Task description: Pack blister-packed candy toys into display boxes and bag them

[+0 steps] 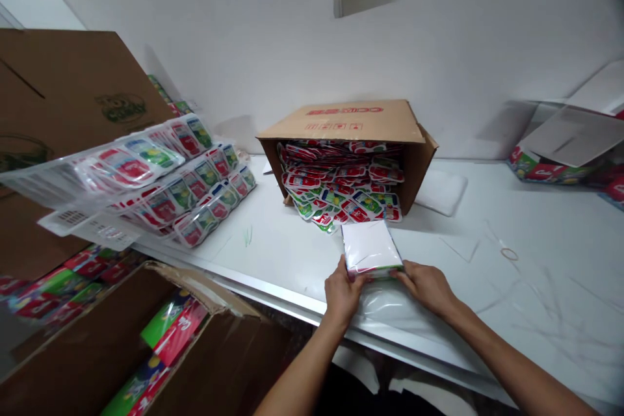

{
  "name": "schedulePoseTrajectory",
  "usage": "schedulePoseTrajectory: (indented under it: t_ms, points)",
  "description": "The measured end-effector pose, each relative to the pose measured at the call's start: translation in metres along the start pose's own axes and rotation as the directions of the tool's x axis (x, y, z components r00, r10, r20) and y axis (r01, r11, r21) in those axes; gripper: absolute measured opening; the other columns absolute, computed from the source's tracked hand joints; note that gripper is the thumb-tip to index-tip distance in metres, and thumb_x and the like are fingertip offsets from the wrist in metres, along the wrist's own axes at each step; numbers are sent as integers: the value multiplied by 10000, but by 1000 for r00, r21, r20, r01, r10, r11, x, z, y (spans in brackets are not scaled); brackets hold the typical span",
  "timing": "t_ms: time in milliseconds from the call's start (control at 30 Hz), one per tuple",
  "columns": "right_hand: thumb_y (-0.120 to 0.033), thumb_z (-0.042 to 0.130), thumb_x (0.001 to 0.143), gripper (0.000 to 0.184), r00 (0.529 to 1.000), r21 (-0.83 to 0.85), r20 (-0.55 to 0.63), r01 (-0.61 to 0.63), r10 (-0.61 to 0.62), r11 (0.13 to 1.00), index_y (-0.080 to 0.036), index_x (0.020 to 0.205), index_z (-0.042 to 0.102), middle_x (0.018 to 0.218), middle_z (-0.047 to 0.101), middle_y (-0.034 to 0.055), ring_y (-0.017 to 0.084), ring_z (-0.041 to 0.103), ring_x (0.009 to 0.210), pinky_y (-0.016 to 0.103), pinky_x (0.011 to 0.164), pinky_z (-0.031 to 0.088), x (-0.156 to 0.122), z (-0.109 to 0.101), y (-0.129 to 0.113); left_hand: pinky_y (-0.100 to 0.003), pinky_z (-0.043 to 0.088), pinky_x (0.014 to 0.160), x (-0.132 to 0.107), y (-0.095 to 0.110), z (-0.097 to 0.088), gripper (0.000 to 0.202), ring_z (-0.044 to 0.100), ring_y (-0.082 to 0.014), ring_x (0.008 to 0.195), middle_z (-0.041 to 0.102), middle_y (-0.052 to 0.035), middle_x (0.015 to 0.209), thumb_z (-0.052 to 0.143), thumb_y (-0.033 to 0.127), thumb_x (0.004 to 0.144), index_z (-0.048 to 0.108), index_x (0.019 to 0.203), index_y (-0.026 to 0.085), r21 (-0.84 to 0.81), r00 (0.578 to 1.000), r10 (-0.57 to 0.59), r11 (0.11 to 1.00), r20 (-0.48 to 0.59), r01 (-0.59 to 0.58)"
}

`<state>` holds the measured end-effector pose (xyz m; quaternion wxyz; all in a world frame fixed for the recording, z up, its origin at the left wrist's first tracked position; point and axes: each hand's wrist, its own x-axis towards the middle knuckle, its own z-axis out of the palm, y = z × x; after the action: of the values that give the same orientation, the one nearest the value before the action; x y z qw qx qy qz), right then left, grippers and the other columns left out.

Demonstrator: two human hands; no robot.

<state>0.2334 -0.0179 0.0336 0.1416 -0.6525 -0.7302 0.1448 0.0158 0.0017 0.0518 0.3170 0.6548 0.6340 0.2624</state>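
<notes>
A small stack of flat packets (369, 248), white side up, rests on the white table (536, 273) over a clear plastic bag (385, 309). My left hand (342, 292) grips the stack's near left corner with curled fingers. My right hand (426, 285) holds its near right corner the same way. Just beyond the stack lies a cardboard box (348, 122) tipped on its side, with several red and green packets (341, 185) spilling from its mouth.
Clear bags of bundled packets (160, 175) are piled at the left. An open carton (146, 344) with red and green packs stands below the table's edge. A rubber band (509, 253) lies to the right. More packs and white sheets (570, 143) sit at far right.
</notes>
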Motion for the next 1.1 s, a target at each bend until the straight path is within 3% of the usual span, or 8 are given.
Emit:
schedulePoseTrajectory:
  t_ms: [200,333,433,567,633,800,933,1100]
  points:
    - [-448,354,944,365,995,-31,-15,-94,94,995,-233,754,581,779,718,41,230,662,694,280,543,373,-10,7,-5,-343,445,899,-3,-13,-13,679,642,-288,1031,696,-120,1130,697,320,742,477,1367,172,24,998,-52,998,38,51]
    - [-323,450,864,120,991,141,64,-126,118,982,-247,862,542,766,686,-2,196,637,677,265,558,383,-24,7,4,-347,469,809,-15,-34,-20,386,676,-266,849,730,-72,796,650,263,769,641,1139,152,-26,987,-148,988,66,150]
    - [-326,456,861,130,976,162,185,-148,117,976,-245,924,535,713,670,-10,199,632,644,277,569,390,-44,0,11,-298,488,660,-28,-46,-21,181,668,-214,660,682,-39,612,615,326,807,678,807,157,-135,963,-238,958,129,254]
    - [-509,469,881,301,988,-7,17,-156,156,988,-250,995,571,878,692,46,260,650,749,305,547,375,-65,-19,-3,-245,469,480,-47,-46,-20,327,618,-148,486,702,-59,636,585,422,830,607,655,147,-339,906,-330,848,264,407]
    - [-512,430,915,308,996,76,-55,-64,68,995,-259,1004,583,915,684,44,245,645,786,319,585,412,-66,-25,-23,-238,492,481,-54,-42,-21,346,636,-137,505,727,-83,729,611,450,814,610,678,133,-428,882,-351,777,315,462]
    - [-376,444,941,223,972,448,70,172,-226,877,-243,904,620,883,660,20,181,631,764,309,692,467,-47,-3,-79,-254,546,521,-63,-35,-25,378,680,-156,564,722,-85,737,674,468,770,650,859,102,-567,842,-369,623,394,538]
    - [-356,472,930,203,962,452,122,163,-242,877,-238,881,629,859,641,15,164,610,684,308,664,453,-43,27,-105,-270,552,500,-66,-35,-26,388,648,-150,493,672,-29,611,673,414,775,631,982,90,-628,830,-380,542,408,558]
    - [-280,471,916,134,949,307,89,262,-302,915,-228,910,594,889,625,41,192,607,771,303,657,444,-48,38,-114,-231,523,451,-67,-36,-21,230,593,-111,441,636,-15,582,610,282,769,636,877,80,-672,824,-385,481,415,563]
